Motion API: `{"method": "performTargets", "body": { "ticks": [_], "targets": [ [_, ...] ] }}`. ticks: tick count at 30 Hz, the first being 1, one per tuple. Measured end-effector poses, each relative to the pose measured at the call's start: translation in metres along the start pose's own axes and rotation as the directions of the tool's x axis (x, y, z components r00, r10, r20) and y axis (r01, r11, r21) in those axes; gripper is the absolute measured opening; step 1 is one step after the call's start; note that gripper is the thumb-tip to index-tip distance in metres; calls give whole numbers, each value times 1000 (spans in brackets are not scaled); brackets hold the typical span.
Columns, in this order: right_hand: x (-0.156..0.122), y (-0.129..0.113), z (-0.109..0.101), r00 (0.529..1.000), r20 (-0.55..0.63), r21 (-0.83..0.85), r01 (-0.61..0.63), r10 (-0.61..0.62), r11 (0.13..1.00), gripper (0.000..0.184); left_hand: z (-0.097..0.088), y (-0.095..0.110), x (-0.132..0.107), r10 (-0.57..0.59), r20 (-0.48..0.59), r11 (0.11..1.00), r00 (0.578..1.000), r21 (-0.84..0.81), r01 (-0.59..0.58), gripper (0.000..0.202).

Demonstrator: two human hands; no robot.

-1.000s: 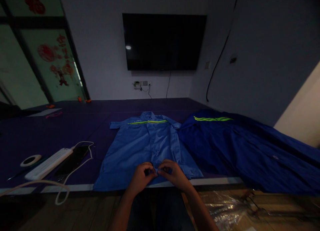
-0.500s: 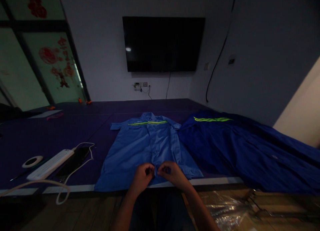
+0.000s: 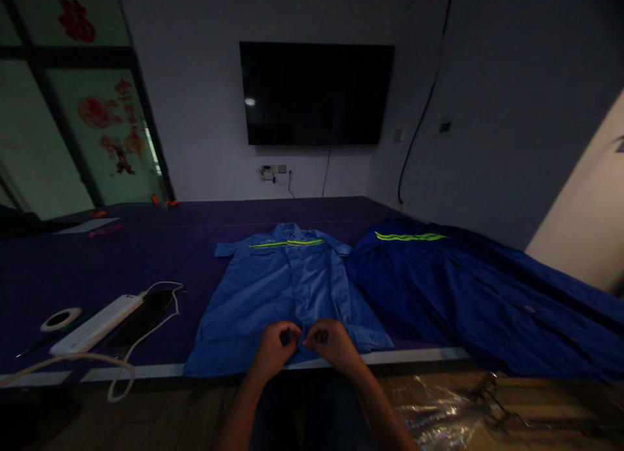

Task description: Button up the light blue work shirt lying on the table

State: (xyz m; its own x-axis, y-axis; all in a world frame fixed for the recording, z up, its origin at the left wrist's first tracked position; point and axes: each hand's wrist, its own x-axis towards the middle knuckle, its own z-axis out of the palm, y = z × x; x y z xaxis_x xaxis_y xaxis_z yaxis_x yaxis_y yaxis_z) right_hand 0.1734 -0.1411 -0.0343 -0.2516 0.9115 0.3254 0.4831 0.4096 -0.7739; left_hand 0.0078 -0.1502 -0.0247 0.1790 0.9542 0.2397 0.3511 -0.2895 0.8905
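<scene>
A light blue short-sleeved work shirt point(image 3: 258, 295) lies face up on the purple table, collar away from me, with a yellow-green stripe across its chest. At the lower end of its front placket, my left hand point(image 3: 277, 348) pinches the cloth with thumb and forefinger. Close beside it, my right hand point(image 3: 334, 344) is also pinched on the shirt's front edge. A small gap separates the fingertips of the two hands. Whether a button sits between them is too dark to make out.
A dark blue garment point(image 3: 439, 288) with a yellow-green stripe spreads over the right side. On the left lie a white power strip point(image 3: 97, 324), a black phone-like slab point(image 3: 143, 318), a white cable and a round white object point(image 3: 61, 319). Clear plastic wrap point(image 3: 433, 412) is below the table edge.
Both hands stay pinched at the shirt's placket, and their fingertips have come slightly closer together. The camera view has shifted a little; the shirt lies as before.
</scene>
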Motion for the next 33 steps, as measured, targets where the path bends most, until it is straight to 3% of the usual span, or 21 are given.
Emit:
{"method": "performTargets", "body": {
  "ticks": [12, 19, 26, 33],
  "targets": [
    [-2, -3, 0, 1000, 3, 28, 31, -31, 999, 12, 0, -1, -1, 9, -44, 997, 999, -72, -12, 15],
    [0, -4, 2, 1000, -4, -41, 7, -7, 999, 7, 1, -4, 1, 36, -36, 999, 999, -29, -37, 13],
    [-3, -6, 4, 997, -53, -72, 44, -48, 996, 9, 2, 2, 1, 33, -40, 995, 999, -96, -37, 12],
    [-10, -11, 7, 995, -65, -185, 62, -75, 981, 9, 8, -4, 4, -1, -99, 997, 995, -72, -6, 16]
  ]
}}
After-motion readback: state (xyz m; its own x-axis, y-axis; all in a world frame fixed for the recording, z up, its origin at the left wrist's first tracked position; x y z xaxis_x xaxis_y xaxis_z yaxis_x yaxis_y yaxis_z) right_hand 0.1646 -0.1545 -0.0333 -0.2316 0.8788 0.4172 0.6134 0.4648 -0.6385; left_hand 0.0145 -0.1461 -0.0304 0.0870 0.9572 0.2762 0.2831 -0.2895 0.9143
